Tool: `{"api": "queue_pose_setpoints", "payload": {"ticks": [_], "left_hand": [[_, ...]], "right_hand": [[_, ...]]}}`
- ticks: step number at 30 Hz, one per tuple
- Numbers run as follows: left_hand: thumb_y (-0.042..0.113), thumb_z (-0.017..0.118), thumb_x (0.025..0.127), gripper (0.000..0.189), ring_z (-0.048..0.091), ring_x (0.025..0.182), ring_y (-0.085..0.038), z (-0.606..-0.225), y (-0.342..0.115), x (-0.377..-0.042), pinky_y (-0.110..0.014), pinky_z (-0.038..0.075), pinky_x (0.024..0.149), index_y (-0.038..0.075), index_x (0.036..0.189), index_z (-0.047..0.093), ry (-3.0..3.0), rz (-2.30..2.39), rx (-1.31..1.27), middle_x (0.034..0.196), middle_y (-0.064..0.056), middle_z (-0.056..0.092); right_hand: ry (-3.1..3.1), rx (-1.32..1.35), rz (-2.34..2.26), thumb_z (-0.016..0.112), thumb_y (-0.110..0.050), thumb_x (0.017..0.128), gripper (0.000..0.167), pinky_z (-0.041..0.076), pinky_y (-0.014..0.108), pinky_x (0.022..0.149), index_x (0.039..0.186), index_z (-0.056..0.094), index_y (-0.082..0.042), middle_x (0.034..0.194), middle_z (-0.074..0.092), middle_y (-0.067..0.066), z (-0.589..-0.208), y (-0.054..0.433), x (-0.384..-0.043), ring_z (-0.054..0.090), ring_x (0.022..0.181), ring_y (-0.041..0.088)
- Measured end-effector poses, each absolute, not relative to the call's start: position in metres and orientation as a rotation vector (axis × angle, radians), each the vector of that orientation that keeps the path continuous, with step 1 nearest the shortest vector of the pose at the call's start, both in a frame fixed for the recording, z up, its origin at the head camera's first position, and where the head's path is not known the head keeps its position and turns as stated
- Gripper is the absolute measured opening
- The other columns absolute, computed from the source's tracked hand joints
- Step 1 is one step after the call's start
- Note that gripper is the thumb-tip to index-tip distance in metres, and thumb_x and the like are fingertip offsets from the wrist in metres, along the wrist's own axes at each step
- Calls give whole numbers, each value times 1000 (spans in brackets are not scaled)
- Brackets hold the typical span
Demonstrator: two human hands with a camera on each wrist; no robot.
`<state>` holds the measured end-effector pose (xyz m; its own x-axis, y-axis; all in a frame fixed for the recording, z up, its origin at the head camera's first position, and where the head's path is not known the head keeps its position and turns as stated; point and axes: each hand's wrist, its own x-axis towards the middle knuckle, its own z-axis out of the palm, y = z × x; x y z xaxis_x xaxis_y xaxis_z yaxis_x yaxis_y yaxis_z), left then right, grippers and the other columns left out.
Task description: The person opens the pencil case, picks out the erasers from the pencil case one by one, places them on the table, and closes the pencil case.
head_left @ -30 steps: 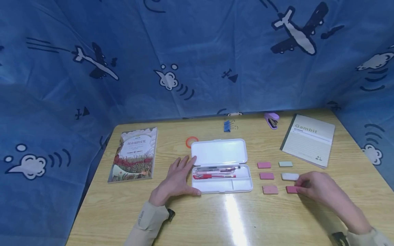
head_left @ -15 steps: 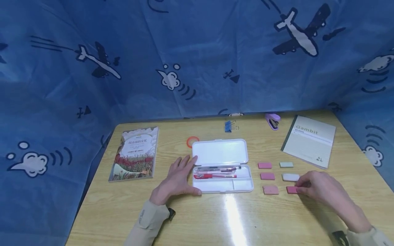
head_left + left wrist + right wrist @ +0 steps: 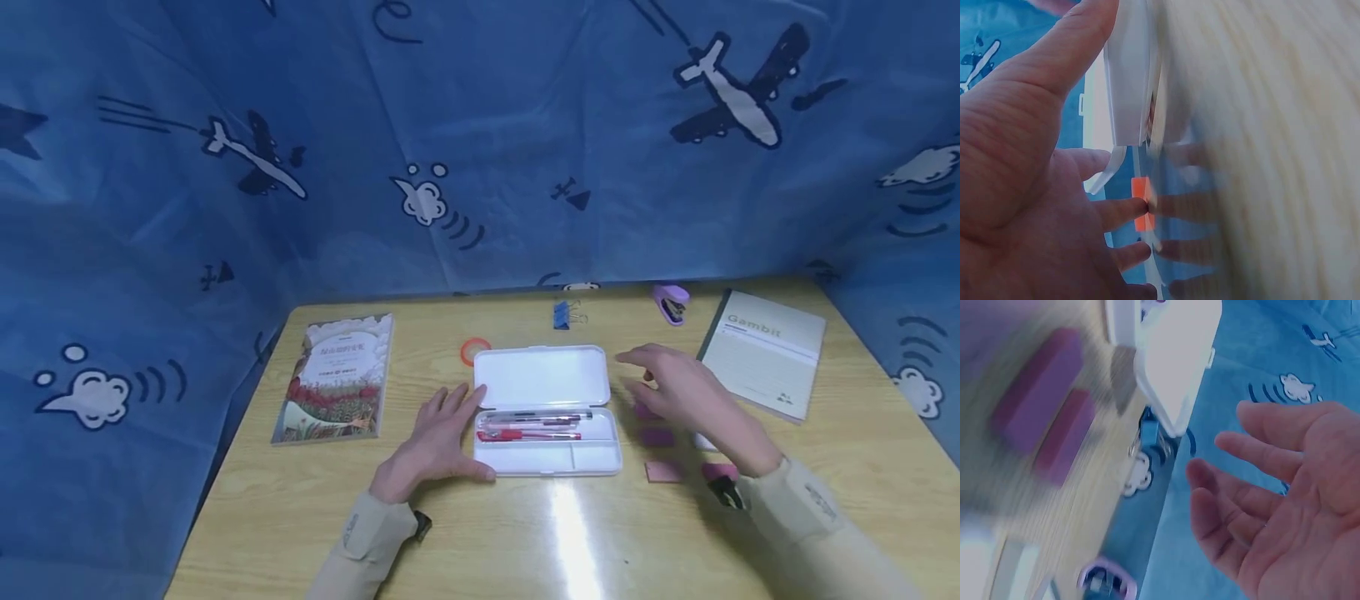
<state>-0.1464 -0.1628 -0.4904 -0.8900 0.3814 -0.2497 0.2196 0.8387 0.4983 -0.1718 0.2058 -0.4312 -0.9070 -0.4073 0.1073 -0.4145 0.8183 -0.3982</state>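
Observation:
An open white pencil case (image 3: 521,457) lies on the table with several pens in its long compartment, a red pen (image 3: 517,435) among them. My left hand (image 3: 431,446) is spread at the case's left side, thumb and index finger at its edge. My right hand (image 3: 682,396) hovers to the right of the lid, holding nothing; its fingers are parted and slightly bent in the right wrist view. Beneath this arm lie a light pink eraser (image 3: 663,472), a darker pink eraser (image 3: 718,471) and a partly covered white eraser (image 3: 703,443). Two pink erasers (image 3: 1041,390) show in the right wrist view.
A book (image 3: 335,379) lies at the left, a notebook (image 3: 768,350) at the right. Behind the case are an orange-red tape ring (image 3: 467,351), a blue binder clip (image 3: 561,316) and a purple stapler (image 3: 671,302). A blue curtain (image 3: 495,100) surrounds the table's back and sides.
My right hand has left the dark pink eraser at the front right and moved up and left toward the case lid. The left hand keeps its place at the case.

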Motion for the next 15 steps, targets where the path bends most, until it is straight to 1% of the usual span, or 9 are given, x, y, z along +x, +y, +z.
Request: {"api": "queue_pose_setpoints", "payload": {"ticks": [2, 3, 5, 7, 9, 12, 15], "left_hand": [[61, 90, 63, 129, 6, 156, -47, -490, -161, -146, -67, 8, 125, 28, 164, 18, 2681, 677, 451, 171, -14, 15], [61, 90, 63, 129, 6, 157, -46, -490, -161, -147, -66, 7, 126, 28, 164, 17, 2683, 673, 448, 171, -13, 15], [61, 90, 63, 130, 5, 157, -45, -490, -160, -147, -65, 7, 126, 29, 164, 17, 2692, 660, 449, 171, -13, 15], [63, 90, 62, 130, 5, 157, -45, -489, -159, -147, -65, 7, 126, 28, 164, 17, 2712, 631, 460, 172, -13, 14], [65, 89, 61, 131, 4, 158, -43, -489, -158, -146, -64, 7, 127, 29, 164, 17, 2738, 578, 469, 172, -12, 13], [67, 87, 61, 129, 6, 158, -42, -486, -157, -142, -65, 8, 126, 27, 164, 20, 2797, 491, 499, 172, -12, 14], [68, 85, 63, 124, 11, 157, -44, -483, -157, -137, -66, 13, 125, 23, 163, 26, 2863, 413, 547, 170, -14, 19]], "right_hand": [[-2995, 693, 631, 68, -13, 93, 44, 59, 44, 71, 135, 64, -3, 127, 69, 21, -433, 197, -180, 69, 83, 22], [-3006, 691, 633, 67, -13, 93, 46, 58, 43, 69, 138, 61, -3, 125, 70, 21, -434, 193, -184, 67, 81, 21], [-3034, 682, 647, 67, -13, 93, 51, 55, 41, 63, 142, 56, -2, 115, 72, 20, -437, 187, -190, 64, 75, 21], [-3059, 645, 675, 67, -13, 93, 54, 53, 38, 61, 145, 53, -2, 111, 72, 20, -441, 182, -193, 64, 75, 21], [-3070, 603, 712, 66, -13, 94, 55, 55, 39, 63, 146, 52, -2, 111, 72, 21, -444, 179, -194, 68, 80, 25], [-3049, 569, 752, 65, -12, 94, 54, 59, 42, 69, 146, 52, -1, 121, 70, 24, -448, 177, -193, 72, 91, 30], [-2999, 559, 794, 64, -10, 94, 52, 59, 41, 68, 144, 53, -1, 122, 69, 24, -449, 176, -189, 73, 90, 30]]}}
